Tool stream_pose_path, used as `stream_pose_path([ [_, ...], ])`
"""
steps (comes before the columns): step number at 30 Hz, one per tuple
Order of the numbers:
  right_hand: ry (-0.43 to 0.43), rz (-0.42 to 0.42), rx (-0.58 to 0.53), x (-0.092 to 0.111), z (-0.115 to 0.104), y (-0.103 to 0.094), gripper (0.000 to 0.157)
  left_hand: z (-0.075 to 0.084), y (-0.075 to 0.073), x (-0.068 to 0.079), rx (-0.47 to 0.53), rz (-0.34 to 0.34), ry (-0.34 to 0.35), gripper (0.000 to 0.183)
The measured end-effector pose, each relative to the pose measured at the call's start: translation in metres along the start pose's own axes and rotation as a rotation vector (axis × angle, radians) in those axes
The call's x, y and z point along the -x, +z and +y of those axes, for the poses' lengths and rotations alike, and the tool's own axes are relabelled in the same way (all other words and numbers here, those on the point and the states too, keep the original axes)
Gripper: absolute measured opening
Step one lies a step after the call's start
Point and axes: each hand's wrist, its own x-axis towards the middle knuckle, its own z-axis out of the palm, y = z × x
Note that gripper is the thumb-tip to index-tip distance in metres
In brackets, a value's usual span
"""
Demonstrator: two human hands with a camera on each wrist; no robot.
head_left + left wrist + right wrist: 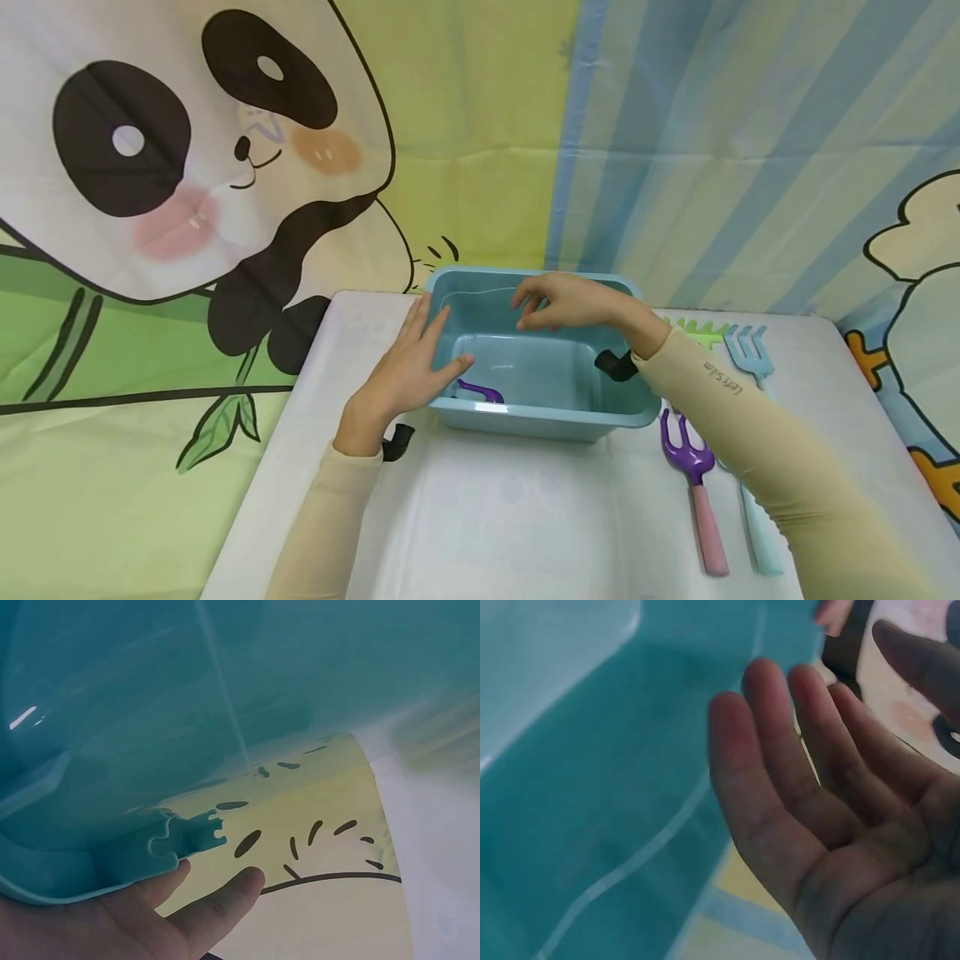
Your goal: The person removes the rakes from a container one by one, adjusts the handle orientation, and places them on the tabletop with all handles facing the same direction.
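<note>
A light blue plastic basin (pixel 525 422) stands on the white-covered table. My left hand (pixel 403 367) lies against its left rim with the fingers extended; in the left wrist view, the fingers (pixel 217 911) reach past the basin's edge. Over the basin's interior hangs my right hand (pixel 562 302), its fingers loosely bent and holding nothing. Those bent fingers (pixel 780 750) show bare in the right wrist view, beside the basin wall (pixel 615 825). Inside the basin, at the near left, lies a thin curved purple piece (pixel 483 392); the front wall partly hides it, so its kind is unclear.
Right of the basin lie a purple hand fork (pixel 690 458) with a pink handle, a light blue fork (pixel 750 350) and a green rake head (pixel 697 332). A pale blue handle (pixel 761 533) shows beside them, partly under my right sleeve. A printed curtain (pixel 480 150) hangs behind.
</note>
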Motion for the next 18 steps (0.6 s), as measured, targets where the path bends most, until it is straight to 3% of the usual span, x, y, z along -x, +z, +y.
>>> stream_pose_path([
  [8, 0.098, -0.230, 0.184, -0.048, 0.020, 0.031, 0.044, -0.001, 0.000, 0.002, 0.003, 0.010, 0.006, 0.096],
  [18, 0.233, -0.413, 0.277, -0.066, 0.046, 0.070, 0.049, -0.004, 0.001, -0.001, 0.007, 0.025, 0.025, 0.096],
])
